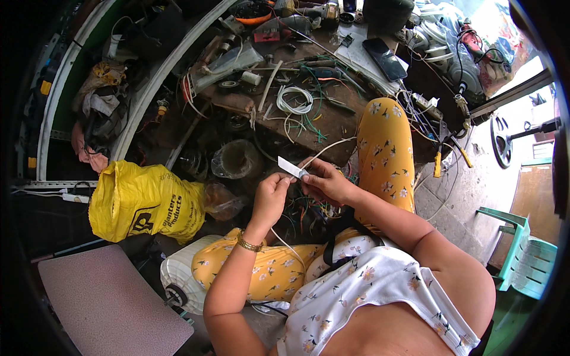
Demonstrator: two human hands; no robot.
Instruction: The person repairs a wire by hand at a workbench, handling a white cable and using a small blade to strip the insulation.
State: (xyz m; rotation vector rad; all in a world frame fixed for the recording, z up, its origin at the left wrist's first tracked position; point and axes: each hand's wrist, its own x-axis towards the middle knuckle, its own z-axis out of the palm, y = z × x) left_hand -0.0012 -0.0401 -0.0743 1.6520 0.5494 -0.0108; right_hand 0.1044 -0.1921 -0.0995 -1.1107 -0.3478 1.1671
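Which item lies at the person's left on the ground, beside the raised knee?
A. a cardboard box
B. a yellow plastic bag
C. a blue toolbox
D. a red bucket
B: a bulging yellow plastic bag sits left of the left hand, which with the right hand holds a white wire and a small blade.

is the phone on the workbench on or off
The screen looks off: the phone lies flat on papers at the far end of the bench, its glass plain dark. Whether it is powered down or only asleep, cannot tell.

Hands (pixel 297 187) before the cluttered workbench (pixel 332 127), sack (pixel 145 202) left, chair (pixel 525 252) right.
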